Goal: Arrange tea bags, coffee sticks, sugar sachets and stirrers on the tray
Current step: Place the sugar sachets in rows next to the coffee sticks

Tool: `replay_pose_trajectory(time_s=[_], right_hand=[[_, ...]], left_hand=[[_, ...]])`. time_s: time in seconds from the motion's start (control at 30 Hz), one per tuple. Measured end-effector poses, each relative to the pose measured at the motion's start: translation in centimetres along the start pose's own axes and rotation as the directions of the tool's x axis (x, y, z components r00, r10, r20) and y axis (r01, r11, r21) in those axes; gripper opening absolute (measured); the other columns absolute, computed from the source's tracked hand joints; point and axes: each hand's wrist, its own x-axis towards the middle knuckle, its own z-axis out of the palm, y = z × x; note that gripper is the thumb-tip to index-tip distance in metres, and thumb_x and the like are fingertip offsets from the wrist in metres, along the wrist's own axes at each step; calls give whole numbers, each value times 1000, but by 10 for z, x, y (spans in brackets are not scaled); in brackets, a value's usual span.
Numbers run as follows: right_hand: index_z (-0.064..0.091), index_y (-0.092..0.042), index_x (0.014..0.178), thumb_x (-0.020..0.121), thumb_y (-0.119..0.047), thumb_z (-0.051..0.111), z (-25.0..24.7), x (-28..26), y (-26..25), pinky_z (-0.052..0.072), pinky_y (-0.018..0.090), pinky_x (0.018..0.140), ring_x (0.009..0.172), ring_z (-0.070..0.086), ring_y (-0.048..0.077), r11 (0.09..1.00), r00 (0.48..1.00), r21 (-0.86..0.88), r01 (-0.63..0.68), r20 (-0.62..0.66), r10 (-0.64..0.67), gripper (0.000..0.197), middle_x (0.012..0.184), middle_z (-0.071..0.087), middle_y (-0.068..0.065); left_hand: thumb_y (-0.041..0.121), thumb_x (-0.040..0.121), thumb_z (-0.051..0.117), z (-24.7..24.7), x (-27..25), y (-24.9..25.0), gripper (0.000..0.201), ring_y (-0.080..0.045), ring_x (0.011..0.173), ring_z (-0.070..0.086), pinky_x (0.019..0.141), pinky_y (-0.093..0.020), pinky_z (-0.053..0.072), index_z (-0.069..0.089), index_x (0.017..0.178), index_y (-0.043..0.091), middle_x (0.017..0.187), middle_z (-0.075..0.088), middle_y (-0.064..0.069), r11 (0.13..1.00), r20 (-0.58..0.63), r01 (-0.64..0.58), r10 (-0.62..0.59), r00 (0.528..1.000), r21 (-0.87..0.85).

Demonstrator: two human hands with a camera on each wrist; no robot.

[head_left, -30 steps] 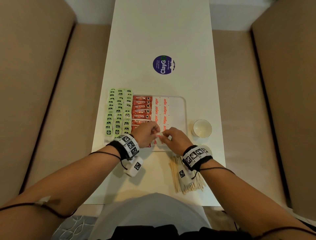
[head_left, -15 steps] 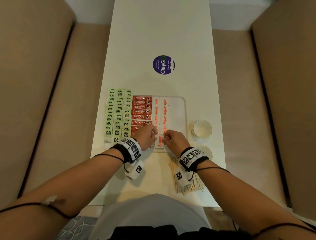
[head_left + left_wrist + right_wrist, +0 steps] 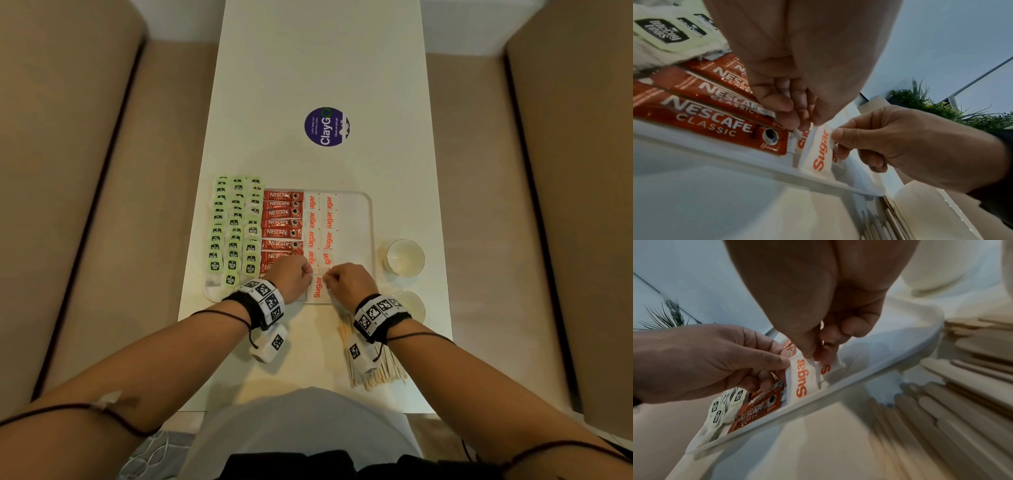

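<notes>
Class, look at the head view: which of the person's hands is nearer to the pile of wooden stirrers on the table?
Right. The right hand works at the tray's near edge, with the wooden stirrers just behind its wrist. The left hand is further off, over the coffee sticks.

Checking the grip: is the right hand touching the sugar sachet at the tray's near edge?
Touching. The left wrist view shows the right hand pinching the upper edge of the sugar sachet.

The head view looked steeply down on the table (image 3: pixel 322 68) from above. Both wrist views sat low and close, facing each other across the same sugar sachet (image 3: pixel 821 151).
</notes>
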Motion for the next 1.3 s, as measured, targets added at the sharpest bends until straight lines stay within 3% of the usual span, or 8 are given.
replay_pose_trajectory(time_s=[0.23, 0.43, 0.57, 0.8, 0.97, 1.13, 1.3], right_hand=[[75, -22, 108, 95, -31, 65, 0, 7, 1, 59, 40, 86, 93, 67, 18, 1000, 1000, 6, 3, -27, -2, 18, 108, 72, -1], [61, -23, 93, 98, -42, 59, -4, 9, 6, 60, 40, 78, 84, 68, 18, 994, 990, 6, -106, -89, 106, 20, 93, 71, -4], [63, -19, 91, 97, -48, 59, -6, 6, 12, 61, 40, 77, 81, 68, 20, 978, 981, -82, -190, -46, 187, 30, 89, 69, -1], [64, -19, 99, 98, -44, 58, -2, 2, 13, 61, 39, 80, 85, 68, 20, 977, 983, -113, -182, -17, 181, 25, 96, 69, -2], [60, -26, 107, 99, -39, 57, -4, 1, 14, 60, 37, 83, 90, 67, 18, 988, 991, -80, -134, -27, 132, 16, 104, 69, -6], [60, -27, 110, 98, -36, 57, -4, 3, 14, 59, 38, 84, 92, 66, 18, 990, 991, -56, -133, -41, 131, 16, 107, 69, -5], [60, -26, 114, 97, -34, 58, -4, 5, 15, 59, 38, 85, 92, 65, 19, 989, 989, -42, -143, -45, 141, 19, 108, 68, -3]], left_hand=[[16, 92, 64, 1, 4, -5, 8, -20, 82, 64, 75, -31, 53, 71, 89, 12, 86, 69, 1, 1000, -23, 0, 1, 1000, 30], [17, 90, 66, 0, 6, -9, 4, -23, 82, 65, 76, -34, 55, 67, 91, 14, 85, 68, -1, 999, -21, 12, -11, 1000, 37], [20, 92, 65, -3, 11, -10, 13, -22, 86, 64, 75, -30, 52, 65, 103, 14, 92, 67, -2, 1000, -57, 10, -9, 998, 19], [23, 94, 60, -7, 26, 1, 22, -23, 98, 65, 88, -35, 55, 72, 110, 11, 105, 71, -5, 997, -94, 11, -4, 996, 82], [24, 94, 57, -5, 30, 6, 21, -21, 93, 66, 84, -36, 56, 72, 105, 13, 102, 71, -4, 994, -60, 9, -3, 998, 111], [27, 95, 57, -3, 32, 8, 31, -23, 101, 66, 90, -39, 56, 69, 119, 12, 114, 69, -7, 992, -24, -13, 16, 1000, 124], [27, 95, 55, -2, 33, 9, 33, -23, 100, 65, 88, -36, 54, 68, 122, 13, 115, 68, -7, 987, -23, -49, 53, 998, 151]])
